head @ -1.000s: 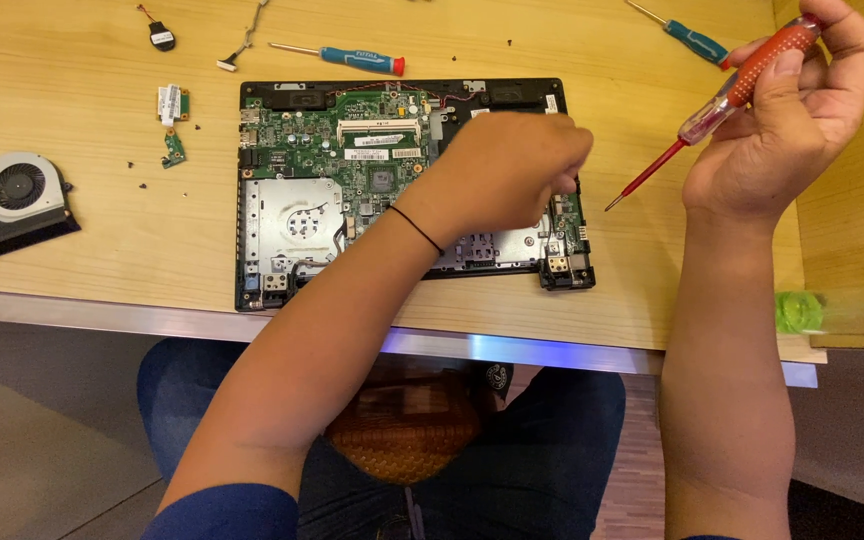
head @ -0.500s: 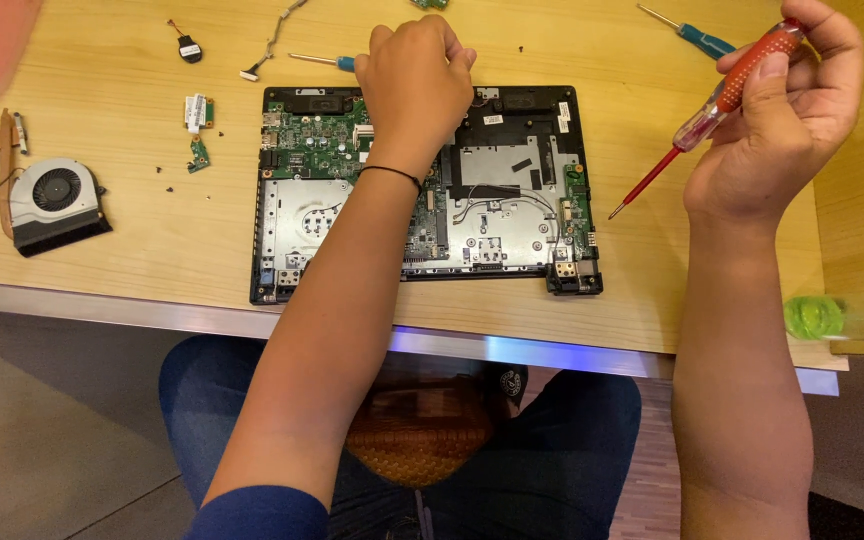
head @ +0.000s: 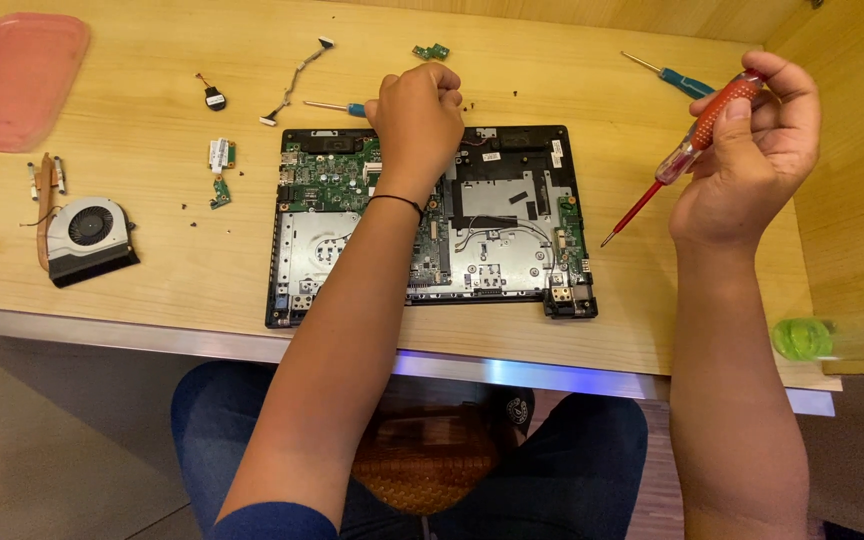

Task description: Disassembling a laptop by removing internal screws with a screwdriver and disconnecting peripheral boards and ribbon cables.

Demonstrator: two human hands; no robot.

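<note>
At the upper left of the frame a pink tray (head: 14, 80) lies on the wooden table (head: 172, 270), its left edge cut off by the frame. Below it, at the left, sit a cooling fan (head: 90, 238) with a copper heat pipe beside it, and further right a coin cell on a short lead (head: 214, 97), two small green boards (head: 220, 170) and a loose ribbon cable (head: 297, 78). In the middle lies the opened laptop base (head: 432, 225), green circuit board on its left half and bare black shell on its right. The left hand (head: 414, 125) reaches up over it, forearm crossing the board and hiding part of it, a black band at the wrist; the fingers are curled into a closed fist at the base's top edge, right by the blue handle of a small screwdriver (head: 337, 106), whose handle end is hidden behind the hand, so whether the grip has hold of it cannot be told. Another blue screwdriver (head: 670, 77) lies at the upper right. The right hand (head: 752, 160) is raised clear of the table at the right, its grip closed around a red-handled screwdriver (head: 687, 155), tip slanting down and left. A green object (head: 802, 338) at the lower right is blurred.
</note>
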